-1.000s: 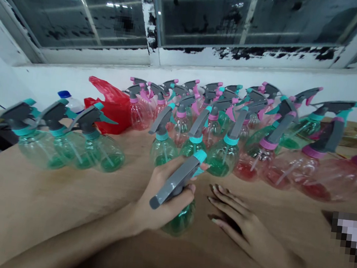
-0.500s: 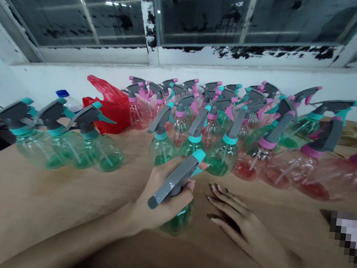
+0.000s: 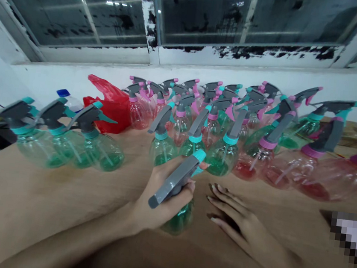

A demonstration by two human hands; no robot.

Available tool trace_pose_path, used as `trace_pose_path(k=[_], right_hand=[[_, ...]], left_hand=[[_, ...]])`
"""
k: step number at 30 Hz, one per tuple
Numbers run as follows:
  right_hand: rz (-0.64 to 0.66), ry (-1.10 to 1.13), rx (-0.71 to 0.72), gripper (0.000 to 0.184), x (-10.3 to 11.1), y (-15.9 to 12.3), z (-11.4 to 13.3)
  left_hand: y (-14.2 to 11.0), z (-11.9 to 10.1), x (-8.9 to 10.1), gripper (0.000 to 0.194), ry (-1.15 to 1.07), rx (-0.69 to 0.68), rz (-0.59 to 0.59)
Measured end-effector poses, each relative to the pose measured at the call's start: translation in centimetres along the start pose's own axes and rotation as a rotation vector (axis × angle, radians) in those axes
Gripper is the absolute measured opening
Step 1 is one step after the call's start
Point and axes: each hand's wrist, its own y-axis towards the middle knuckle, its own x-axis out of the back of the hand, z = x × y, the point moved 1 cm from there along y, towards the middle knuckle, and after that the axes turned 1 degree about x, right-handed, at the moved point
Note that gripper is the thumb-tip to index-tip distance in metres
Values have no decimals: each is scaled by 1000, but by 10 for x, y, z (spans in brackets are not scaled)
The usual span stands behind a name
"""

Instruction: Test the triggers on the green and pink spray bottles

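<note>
My left hand (image 3: 161, 196) is wrapped round the neck of a green spray bottle (image 3: 179, 220) with a grey trigger head and a turquoise nozzle pointing away to the upper right. The fingers cover its collar and much of its body. Palm down on the wooden table (image 3: 113, 251), my right hand (image 3: 236, 216) rests with fingers stretched out and nothing in them. Just beyond the held bottle stand more green spray bottles (image 3: 222, 160) with turquoise collars. Pink spray bottles (image 3: 253, 168) with pink collars stand beyond my right hand.
Three green spray bottles (image 3: 108, 156) stand in a group at the left. Behind them are a red plastic bag (image 3: 113, 111) and a blue-capped bottle (image 3: 71, 102). Several rows of sprayers fill the back along the white wall (image 3: 179, 71). A pixelated patch (image 3: 353, 240) lies at the right.
</note>
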Motion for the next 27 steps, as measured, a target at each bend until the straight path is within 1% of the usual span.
trace_pose_path(k=[3, 5, 8, 10, 16, 20, 27], right_hand=[[-9, 6, -4, 45, 1, 0, 1], [-2, 0, -4, 46, 0, 0, 1], [6, -10, -9, 46, 0, 0, 0], [1, -4, -10, 46, 0, 0, 0], [-4, 2, -12, 46, 1, 1, 1], [-4, -3, -16, 46, 0, 0, 1], [-30, 11, -8, 46, 0, 0, 1]], left_hand=[[-1, -1, 0, 27, -87, 24, 8], [-1, -1, 0, 22, -126, 39, 22], [1, -3, 2, 12, -117, 42, 26], [2, -4, 3, 10, -80, 41, 16], [4, -4, 3, 12, -45, 14, 25], [3, -1, 3, 15, -8, -17, 5], [3, 0, 4, 15, 34, -6, 31]])
